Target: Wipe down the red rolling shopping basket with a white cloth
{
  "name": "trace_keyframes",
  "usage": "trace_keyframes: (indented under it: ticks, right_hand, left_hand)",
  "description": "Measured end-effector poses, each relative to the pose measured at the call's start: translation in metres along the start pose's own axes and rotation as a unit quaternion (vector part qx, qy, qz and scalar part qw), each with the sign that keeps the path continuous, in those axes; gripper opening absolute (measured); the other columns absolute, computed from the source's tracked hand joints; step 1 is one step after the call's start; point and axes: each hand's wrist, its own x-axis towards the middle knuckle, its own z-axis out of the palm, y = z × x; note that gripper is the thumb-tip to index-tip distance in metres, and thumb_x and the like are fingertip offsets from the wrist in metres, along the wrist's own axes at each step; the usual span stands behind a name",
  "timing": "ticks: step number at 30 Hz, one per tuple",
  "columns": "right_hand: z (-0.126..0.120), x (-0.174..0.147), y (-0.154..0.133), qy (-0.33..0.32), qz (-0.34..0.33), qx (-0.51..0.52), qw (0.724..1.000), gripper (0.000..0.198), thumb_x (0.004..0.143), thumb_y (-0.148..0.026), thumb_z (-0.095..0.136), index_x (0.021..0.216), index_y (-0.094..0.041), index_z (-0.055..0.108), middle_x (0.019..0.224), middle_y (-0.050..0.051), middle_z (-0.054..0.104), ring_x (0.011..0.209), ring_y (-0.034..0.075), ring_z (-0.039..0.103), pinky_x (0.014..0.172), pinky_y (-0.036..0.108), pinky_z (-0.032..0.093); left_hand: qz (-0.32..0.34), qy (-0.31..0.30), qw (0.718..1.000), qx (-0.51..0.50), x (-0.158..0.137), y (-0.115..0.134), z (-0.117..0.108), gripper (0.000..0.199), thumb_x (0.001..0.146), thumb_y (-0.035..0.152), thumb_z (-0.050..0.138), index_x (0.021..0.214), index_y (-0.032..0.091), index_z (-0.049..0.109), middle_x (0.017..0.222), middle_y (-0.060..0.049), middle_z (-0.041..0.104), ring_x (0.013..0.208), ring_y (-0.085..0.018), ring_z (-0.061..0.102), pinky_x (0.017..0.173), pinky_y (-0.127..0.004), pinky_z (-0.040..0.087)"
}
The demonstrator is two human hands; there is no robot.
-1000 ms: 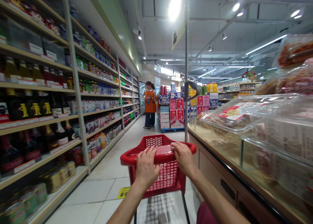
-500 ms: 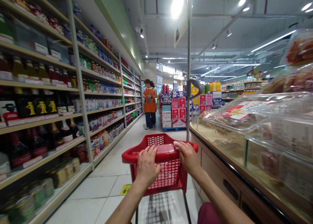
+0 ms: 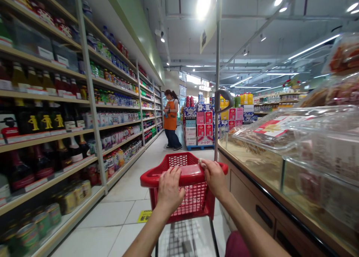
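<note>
A red plastic shopping cart (image 3: 183, 208) stands in front of me, its basket walls pierced by a grid. My left hand (image 3: 170, 187) is closed over the left part of its red handle (image 3: 155, 178), thumb toward the middle. My right hand (image 3: 215, 178) rests at the handle's right part with its fingers curled. Pinched at its fingertips is a small whitish wad (image 3: 201, 162), perhaps tissue, against the handle. Between the hands lies a paler, glossy panel (image 3: 190, 170) of the handle.
Drink shelves (image 3: 120, 115) line the left side. A display counter (image 3: 252, 197) with clear packed food trays (image 3: 283, 128) runs close on the right. Ahead are a person in an orange apron (image 3: 170, 118), stacked cartons (image 3: 200, 128) on a blue pallet and a metal pole (image 3: 217, 70).
The right hand's fingers have lifted and curled a little at the handle. The left hand keeps its place. Ahead, the aproned person has turned toward the left shelves.
</note>
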Motion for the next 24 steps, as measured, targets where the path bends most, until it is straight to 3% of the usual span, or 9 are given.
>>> trace_keyframes:
  ticks: [3, 9, 13, 16, 20, 24]
  right_hand:
    - [-0.007, 0.002, 0.024, 0.025, 0.048, -0.013, 0.998, 0.029, 0.085, -0.029, 0.037, 0.101, -0.02, 0.059, 0.098, 0.006, 0.063, 0.092, 0.018, 0.055, 0.085, 0.034, 0.04]
    - [-0.005, 0.01, 0.045, 0.017, 0.055, 0.001, 0.998, 0.028, 0.085, -0.028, 0.036, 0.095, -0.018, 0.06, 0.094, 0.006, 0.064, 0.088, 0.017, 0.056, 0.083, 0.033, 0.04]
    - [-0.004, 0.017, 0.06, -0.001, 0.089, 0.016, 0.996, 0.027, 0.082, -0.027, 0.037, 0.094, -0.019, 0.06, 0.092, 0.005, 0.064, 0.085, 0.017, 0.056, 0.079, 0.032, 0.042]
    - [-0.004, 0.019, 0.068, -0.002, 0.106, 0.024, 0.994, 0.028, 0.08, -0.025, 0.038, 0.095, -0.018, 0.06, 0.093, 0.006, 0.063, 0.086, 0.017, 0.055, 0.079, 0.032, 0.043]
    - [0.003, 0.018, 0.058, -0.007, 0.11, 0.043, 0.993, 0.029, 0.076, -0.018, 0.039, 0.095, -0.02, 0.061, 0.097, 0.005, 0.062, 0.092, 0.018, 0.054, 0.084, 0.035, 0.041]
    - [0.011, 0.014, 0.023, -0.031, 0.063, 0.093, 0.993, 0.031, 0.075, -0.014, 0.039, 0.095, -0.021, 0.061, 0.109, 0.005, 0.058, 0.104, 0.017, 0.05, 0.093, 0.036, 0.037]
  left_hand:
    - [-0.008, -0.006, 1.0, 0.001, 0.002, 0.005, 0.0, 0.053, 0.065, 0.02, 0.047, 0.118, 0.017, 0.044, 0.127, -0.006, 0.046, 0.118, -0.024, 0.036, 0.1, -0.043, 0.023]
    - [-0.017, -0.053, 0.998, 0.005, 0.009, 0.021, -0.001, 0.054, 0.067, 0.021, 0.046, 0.121, 0.013, 0.042, 0.13, -0.01, 0.043, 0.12, -0.026, 0.034, 0.1, -0.044, 0.024]
    - [0.044, -0.058, 0.997, -0.007, 0.003, 0.01, -0.013, 0.052, 0.069, 0.021, 0.045, 0.121, 0.017, 0.041, 0.128, -0.008, 0.045, 0.118, -0.022, 0.037, 0.098, -0.04, 0.026]
    - [0.005, -0.049, 0.999, 0.02, 0.002, -0.005, -0.025, 0.035, 0.073, 0.026, 0.043, 0.107, 0.019, 0.051, 0.107, -0.007, 0.059, 0.101, -0.02, 0.05, 0.091, -0.038, 0.032]
    - [-0.055, -0.088, 0.99, 0.093, 0.01, -0.008, -0.03, 0.019, 0.072, 0.03, 0.043, 0.081, 0.017, 0.055, 0.082, -0.006, 0.061, 0.083, -0.021, 0.054, 0.078, -0.035, 0.036]
    - [-0.05, -0.1, 0.986, 0.126, 0.017, 0.01, -0.025, 0.021, 0.073, 0.029, 0.042, 0.083, 0.016, 0.054, 0.082, -0.008, 0.061, 0.081, -0.022, 0.055, 0.075, -0.035, 0.037]
